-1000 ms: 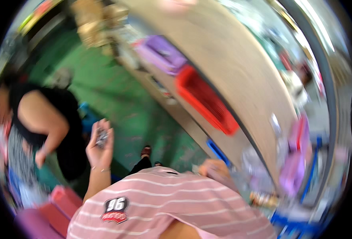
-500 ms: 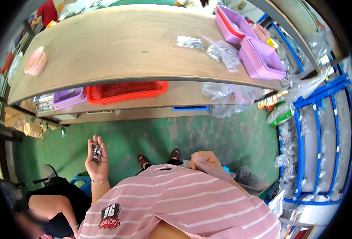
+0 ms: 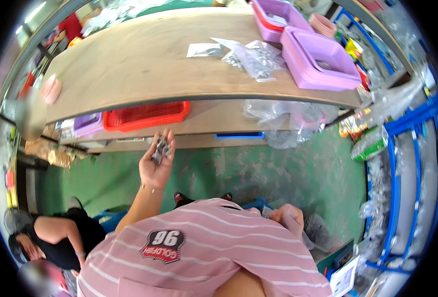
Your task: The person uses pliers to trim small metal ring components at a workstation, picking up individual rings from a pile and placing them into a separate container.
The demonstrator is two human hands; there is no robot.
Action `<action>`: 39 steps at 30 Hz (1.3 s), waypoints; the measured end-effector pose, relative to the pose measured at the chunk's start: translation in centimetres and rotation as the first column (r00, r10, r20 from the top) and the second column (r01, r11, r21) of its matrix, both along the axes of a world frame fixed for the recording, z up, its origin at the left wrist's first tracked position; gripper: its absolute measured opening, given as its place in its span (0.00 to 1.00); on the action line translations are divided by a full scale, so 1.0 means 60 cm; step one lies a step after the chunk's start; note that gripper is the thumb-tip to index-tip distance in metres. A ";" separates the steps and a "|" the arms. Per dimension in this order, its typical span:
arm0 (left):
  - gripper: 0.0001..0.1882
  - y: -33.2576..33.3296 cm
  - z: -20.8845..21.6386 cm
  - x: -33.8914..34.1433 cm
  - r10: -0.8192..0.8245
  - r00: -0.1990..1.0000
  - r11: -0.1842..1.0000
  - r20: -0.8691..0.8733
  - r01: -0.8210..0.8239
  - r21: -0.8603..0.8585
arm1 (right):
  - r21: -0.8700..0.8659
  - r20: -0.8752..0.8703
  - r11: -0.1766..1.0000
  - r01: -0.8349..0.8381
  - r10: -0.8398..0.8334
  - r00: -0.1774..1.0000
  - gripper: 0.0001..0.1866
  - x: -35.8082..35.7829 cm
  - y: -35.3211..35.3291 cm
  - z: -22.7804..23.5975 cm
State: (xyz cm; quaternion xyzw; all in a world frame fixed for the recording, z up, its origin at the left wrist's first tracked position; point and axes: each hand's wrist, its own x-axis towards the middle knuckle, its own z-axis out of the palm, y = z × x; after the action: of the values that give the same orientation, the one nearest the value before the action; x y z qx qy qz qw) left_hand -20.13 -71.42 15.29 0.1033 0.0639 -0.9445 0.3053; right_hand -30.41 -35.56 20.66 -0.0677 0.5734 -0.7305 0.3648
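Observation:
My left hand (image 3: 154,173) is stretched out palm up, near the front edge of the workbench. On its palm and cupped fingers lies a small heap of small shiny metal pieces (image 3: 162,149), too small to tell their exact kind. My right hand (image 3: 287,216) is closed beside my body on the right, pinching a clear plastic bag (image 3: 306,241) that hangs partly over the hand. The bag's contents, if any, cannot be made out.
A wooden workbench (image 3: 130,59) spans the front, bearing purple baskets (image 3: 320,74), clear bags of small parts (image 3: 258,59) and a pink bowl (image 3: 52,89). A red basket (image 3: 147,116) sits on the lower shelf. Blue racks (image 3: 392,198) stand right; a seated person (image 3: 60,237) is lower left.
My left hand has moved right and forward toward the bench, still carrying the metal pieces. My right hand, with the plastic bag, has shifted right and slightly down. The view has shifted too.

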 end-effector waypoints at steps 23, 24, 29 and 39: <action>0.29 -0.042 -0.198 0.514 0.951 0.076 0.093 0.301 -0.995 -0.044 | 0.091 -0.072 0.973 -0.213 0.220 0.973 0.17 -0.132 -0.036 -0.024; 0.29 -0.038 -0.198 0.529 0.951 0.044 0.060 0.308 -0.997 -0.044 | 0.089 -0.073 0.969 -0.232 0.238 0.968 0.17 -0.130 -0.044 -0.023; 0.29 -0.044 -0.217 0.574 0.953 -0.014 -0.026 0.304 -0.999 0.036 | 0.081 -0.050 0.963 -0.256 0.261 0.964 0.17 -0.109 -0.049 -0.011; 0.27 -0.071 -0.285 0.620 0.926 0.051 0.081 0.373 -0.995 -0.065 | 0.058 -0.002 0.925 -0.375 0.376 0.927 0.16 -0.096 -0.053 0.023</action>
State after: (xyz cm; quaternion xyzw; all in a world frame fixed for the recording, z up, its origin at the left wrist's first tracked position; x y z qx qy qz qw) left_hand 17.05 -75.66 -1.82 0.2161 0.1653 -0.4496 0.8508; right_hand -36.20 -38.72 22.02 -0.1709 0.5726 -0.6302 0.4958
